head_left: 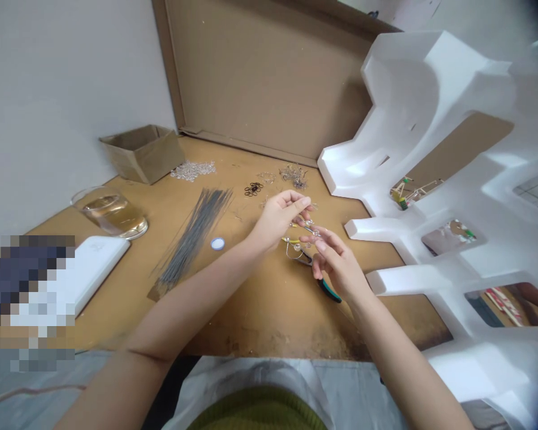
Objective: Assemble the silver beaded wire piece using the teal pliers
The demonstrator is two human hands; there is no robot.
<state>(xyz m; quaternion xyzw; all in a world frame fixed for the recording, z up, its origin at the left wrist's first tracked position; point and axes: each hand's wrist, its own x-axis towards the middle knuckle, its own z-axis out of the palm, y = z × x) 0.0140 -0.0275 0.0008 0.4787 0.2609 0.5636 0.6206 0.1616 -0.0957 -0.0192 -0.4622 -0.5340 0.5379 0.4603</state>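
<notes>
Over the brown table, my left hand is closed, thumb and fingers pinched around part of a thin wire piece with clear beads. My right hand is closed on the same beaded piece from the right, its fingertips near the beads. A loop of wire hangs between the two hands. Below them lie pliers with dark and teal handles, partly hidden by my right hand. To the left are a bundle of grey wires and a small round white lid with a blue rim.
An open brown box, clear beads, black rings and a wire pile lie farther back. A glass of liquid and white device stand left. White molded foam borders the right.
</notes>
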